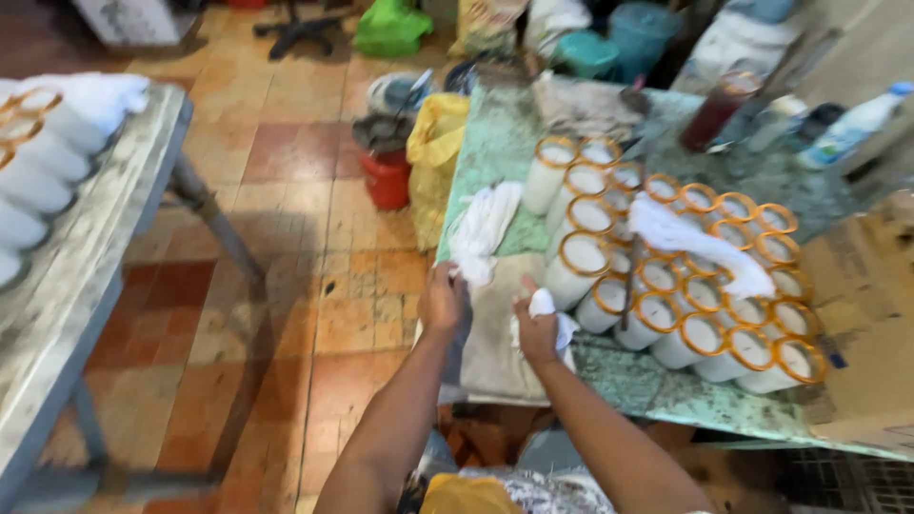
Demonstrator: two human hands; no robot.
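From my remote seat I see the left hand [440,300] pinching the lower end of a white cloth [484,228] at the green table's [495,143] near edge, while the right hand [536,328] is closed around a small white rag [545,305]. Just beside it lie stacked white cylinders with orange rims [666,276] (another cloth draped over them). A red bucket [387,178] stands on the tiled floor.

The left edge cuts off the white cups [38,171] on the second desk [86,286]; background bags and tubs are blurred.
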